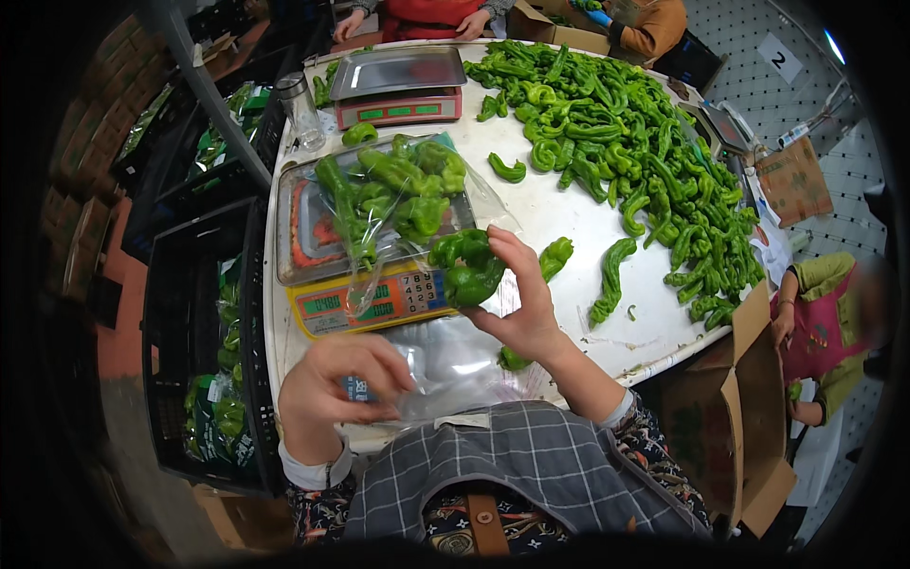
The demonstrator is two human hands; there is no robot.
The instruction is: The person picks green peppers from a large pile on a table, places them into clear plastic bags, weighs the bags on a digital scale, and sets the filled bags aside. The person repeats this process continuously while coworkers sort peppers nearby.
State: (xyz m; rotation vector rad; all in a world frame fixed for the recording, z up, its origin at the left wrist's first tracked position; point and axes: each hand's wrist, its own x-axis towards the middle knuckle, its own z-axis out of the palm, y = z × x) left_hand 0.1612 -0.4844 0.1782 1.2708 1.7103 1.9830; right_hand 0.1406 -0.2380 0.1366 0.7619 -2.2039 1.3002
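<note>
Between the thumb and fingers of my right hand (530, 306) is a curled green pepper (473, 277), held above the front right of a yellow digital scale (370, 295). A clear plastic bag (387, 203) with several green peppers inside lies on the scale's metal tray (291, 249). My left hand (341, 391) is blurred at the table's near edge. Its fingertips are beside flat clear plastic bags (462, 355); whether they pinch the plastic cannot be made out.
A large heap of green peppers (604, 128) covers the table's far right. Behind the bag stand a red scale (398, 107) and a glass jar (302, 114). A black crate (206, 249) holds bagged peppers at left. An open cardboard box (739, 419) and co-workers surround the table.
</note>
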